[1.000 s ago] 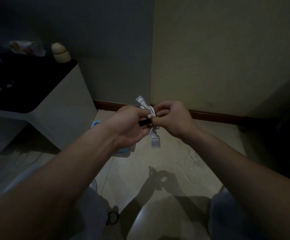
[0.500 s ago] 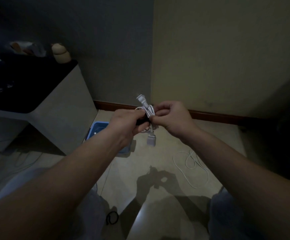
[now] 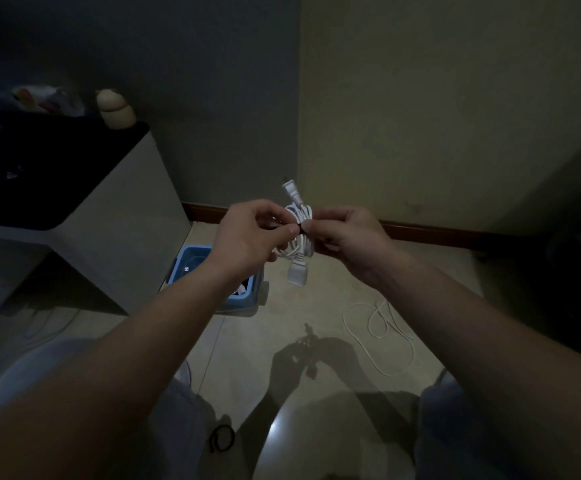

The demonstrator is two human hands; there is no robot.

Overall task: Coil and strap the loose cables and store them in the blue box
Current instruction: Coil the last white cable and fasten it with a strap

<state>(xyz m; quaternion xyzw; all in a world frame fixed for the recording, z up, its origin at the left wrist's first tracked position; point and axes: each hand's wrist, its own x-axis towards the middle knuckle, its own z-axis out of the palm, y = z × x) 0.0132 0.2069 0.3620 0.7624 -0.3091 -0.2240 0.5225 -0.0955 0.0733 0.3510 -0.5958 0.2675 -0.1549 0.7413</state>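
Observation:
A coiled white cable hangs in the air between both hands, one plug pointing up and the other dangling below. A black strap crosses the bundle's middle. My left hand pinches the strap's left side, and my right hand grips the bundle and strap from the right. The blue box sits on the floor below my left wrist, partly hidden by my forearm, with some cable inside. A loose white cable lies spread on the floor at the right.
A white cabinet with a dark top stands at the left, right beside the blue box. A black loop strap lies on the floor between my knees. Thin cables trail on the floor at far left. Walls meet in a corner ahead.
My hands have drawn slightly apart, showing more of the white bundle and the strap across it. The left hand shifted left, uncovering more of the blue box.

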